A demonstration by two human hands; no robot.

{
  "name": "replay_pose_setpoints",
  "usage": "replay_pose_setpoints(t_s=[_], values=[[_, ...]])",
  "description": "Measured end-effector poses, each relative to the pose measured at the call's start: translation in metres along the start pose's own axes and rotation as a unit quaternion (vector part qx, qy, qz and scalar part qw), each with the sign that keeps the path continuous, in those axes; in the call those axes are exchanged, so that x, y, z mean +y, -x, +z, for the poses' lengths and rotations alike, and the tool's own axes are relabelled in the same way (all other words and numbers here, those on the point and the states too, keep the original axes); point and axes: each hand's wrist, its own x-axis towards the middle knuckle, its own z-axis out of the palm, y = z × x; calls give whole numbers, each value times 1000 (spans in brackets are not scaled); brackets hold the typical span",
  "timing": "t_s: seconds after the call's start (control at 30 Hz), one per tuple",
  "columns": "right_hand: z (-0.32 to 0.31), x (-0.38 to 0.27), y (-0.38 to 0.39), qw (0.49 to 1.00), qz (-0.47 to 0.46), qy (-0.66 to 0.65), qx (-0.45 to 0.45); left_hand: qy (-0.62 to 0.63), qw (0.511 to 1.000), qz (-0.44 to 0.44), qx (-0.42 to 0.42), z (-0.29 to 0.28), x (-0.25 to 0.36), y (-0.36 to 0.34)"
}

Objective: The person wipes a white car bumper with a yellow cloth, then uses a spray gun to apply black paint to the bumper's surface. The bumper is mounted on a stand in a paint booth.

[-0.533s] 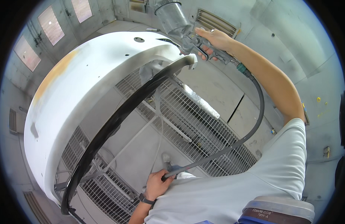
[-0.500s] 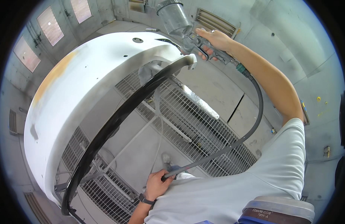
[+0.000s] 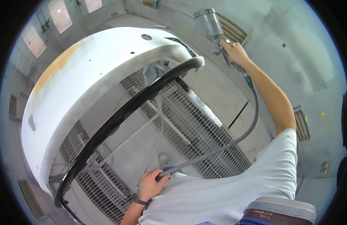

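Note:
My right hand (image 3: 236,53) is wrapped round the handle of a spray gun (image 3: 223,52) at the upper right, off the far end of a car bumper. A grey metal paint cup (image 3: 209,24) tops the gun. From its handle a grey air hose (image 3: 218,150) loops down to my left hand (image 3: 151,184), which is closed on it close to my body. The large curved bumper (image 3: 68,93) is white with a tan patch on its outer face. Along its lower inner side runs a glossy black trim strip (image 3: 117,120). The spray gun's trigger is partly hidden by my fingers.
The bumper rests on a metal stand (image 3: 132,138) above floor grates (image 3: 214,159). Wrapped in whitish covering, a bar (image 3: 203,108) lies by the grate. Booth walls with vents (image 3: 233,30) and lit windows (image 3: 60,15) surround me. A respirator part (image 3: 278,212) fills the lower right.
My right hand and the spray gun have moved right, away from the bumper's end. The hose has shifted with them. My left hand is slightly lower and further left, still gripping the hose.

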Motion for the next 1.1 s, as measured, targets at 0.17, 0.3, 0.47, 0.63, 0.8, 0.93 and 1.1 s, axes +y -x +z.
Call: replay_pose_setpoints(t_s=[0.17,0.3,0.47,0.63,0.8,0.93,1.1], values=[[18,-46,59,997,-62,-33,20,24,998,41,38,-15,15,-2],[28,-89,89,989,-119,86,-24,16,994,108,9,-5,36,-16],[42,-116,73,915,-323,226,-81,7,989,149,-5,11,62,-38],[48,-116,47,883,-375,250,-135,14,989,146,-27,11,76,-52],[46,-112,36,883,-364,252,-158,32,987,157,-17,12,79,-64],[46,-110,29,883,-365,225,-189,28,987,158,-20,13,80,-70],[49,-104,25,871,-376,278,-153,28,989,143,-29,12,84,-74]])
